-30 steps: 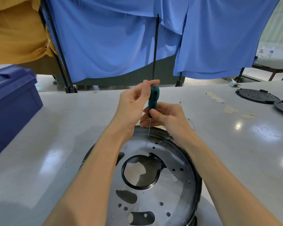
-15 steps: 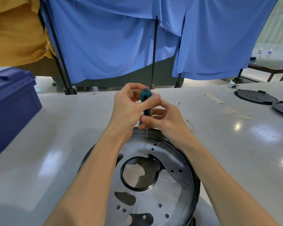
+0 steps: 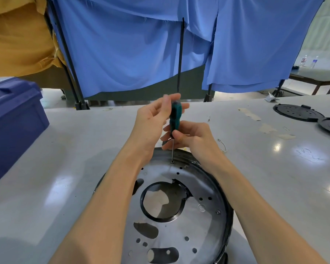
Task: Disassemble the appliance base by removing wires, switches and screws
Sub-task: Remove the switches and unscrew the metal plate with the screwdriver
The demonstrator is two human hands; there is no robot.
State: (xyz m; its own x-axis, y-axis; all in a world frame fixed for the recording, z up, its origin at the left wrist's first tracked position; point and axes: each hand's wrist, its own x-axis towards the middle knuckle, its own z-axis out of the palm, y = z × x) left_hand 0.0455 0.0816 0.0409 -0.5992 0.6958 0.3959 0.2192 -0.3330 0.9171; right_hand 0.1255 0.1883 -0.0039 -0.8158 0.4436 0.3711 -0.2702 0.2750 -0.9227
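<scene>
The round appliance base (image 3: 198, 187), a shiny metal plate with a black rim and a large centre hole, lies on the grey table right before me. A green-handled screwdriver (image 3: 175, 117) stands upright with its thin tip in a screw (image 3: 172, 162) near the base's far edge. My left hand (image 3: 152, 119) pinches the top of the handle with blurred fingers. My right hand (image 3: 191, 136) grips the handle's lower end and the shaft top. Another screw (image 3: 218, 212) sits on the plate's right side.
A dark blue bin (image 3: 13, 121) stands at the left on the table. Two black round covers (image 3: 297, 112) lie at the far right, with tape scraps (image 3: 267, 128) and a loose wire piece (image 3: 222, 144) nearby. Blue curtains on black poles (image 3: 180, 54) hang behind the table.
My left fingers have shifted round the handle top, from wrapped over it to pinching its upper end, as the screwdriver turns. The tip stays in the same screw.
</scene>
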